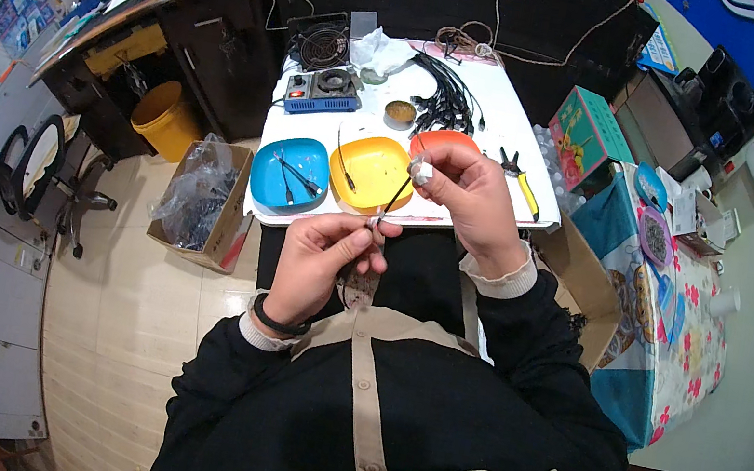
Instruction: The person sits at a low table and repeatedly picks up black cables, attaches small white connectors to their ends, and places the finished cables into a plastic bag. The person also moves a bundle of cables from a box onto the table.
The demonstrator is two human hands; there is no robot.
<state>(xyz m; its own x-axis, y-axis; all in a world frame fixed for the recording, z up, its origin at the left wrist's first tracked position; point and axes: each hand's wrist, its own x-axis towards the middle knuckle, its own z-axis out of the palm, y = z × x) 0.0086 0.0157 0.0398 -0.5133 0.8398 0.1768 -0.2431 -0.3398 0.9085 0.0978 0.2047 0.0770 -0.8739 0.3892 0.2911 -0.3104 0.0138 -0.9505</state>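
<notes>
Our left hand (326, 252) and right hand (475, 201) pinch one cable (397, 196); short leads (299, 175) fill part of the blue tray (265, 185), near-left corner; a bundle (451, 100) lies untouched toward the counter's (509, 119) far edge.

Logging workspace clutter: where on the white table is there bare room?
Bare: narrow strip between blue device and blue tray; patch right of black cables, beyond yellow-handled pliers. Crowded: the front, where that tray, yellow tray and orange tray line up.

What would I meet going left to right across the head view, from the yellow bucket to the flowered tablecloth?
Yellow bucket, blue dish, yellow dish, orange dish, pliers, green box, flowered tablecloth. Left out for overlap: left hand, cable, right hand.
</notes>
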